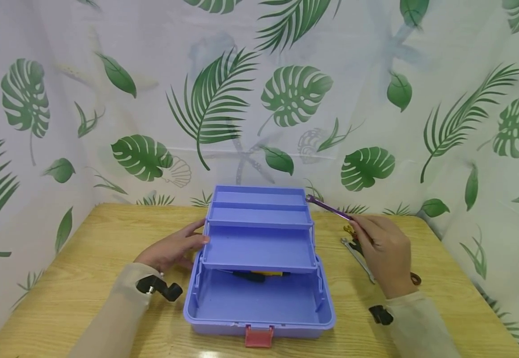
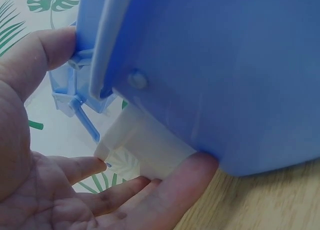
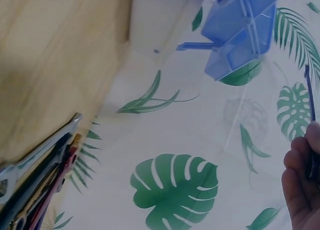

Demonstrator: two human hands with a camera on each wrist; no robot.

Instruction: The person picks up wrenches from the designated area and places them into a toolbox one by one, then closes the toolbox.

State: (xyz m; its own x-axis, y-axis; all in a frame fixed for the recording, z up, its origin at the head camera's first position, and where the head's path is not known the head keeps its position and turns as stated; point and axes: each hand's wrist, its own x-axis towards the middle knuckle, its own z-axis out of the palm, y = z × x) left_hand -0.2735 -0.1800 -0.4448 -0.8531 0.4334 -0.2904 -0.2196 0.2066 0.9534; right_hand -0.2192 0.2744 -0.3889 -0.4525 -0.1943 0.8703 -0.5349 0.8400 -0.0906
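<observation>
A periwinkle-blue toolbox [image 1: 259,328] stands with its stepped trays [image 1: 259,247] raised above the base. My left hand [image 1: 174,247] is at its left side. In the left wrist view, its fingers [image 2: 185,190] are spread and fairly straight, touching the box and a tray edge. My right hand [image 1: 387,248] pinches a purple wrench [image 1: 331,208] by one end. The wrench's ring-shaped far end overlaps the upper tray's right corner in the head view. In the right wrist view, the wrench [image 3: 309,92] points upward from the fingers.
Several tools lie right of the box, among them a silver wrench [image 1: 360,261], partly covered by my right hand. A black-handled tool [image 1: 250,276] and something yellow [image 1: 268,273] lie in the base under the trays. A leaf-printed cloth [image 1: 250,99] hangs behind the wooden table [image 1: 121,233].
</observation>
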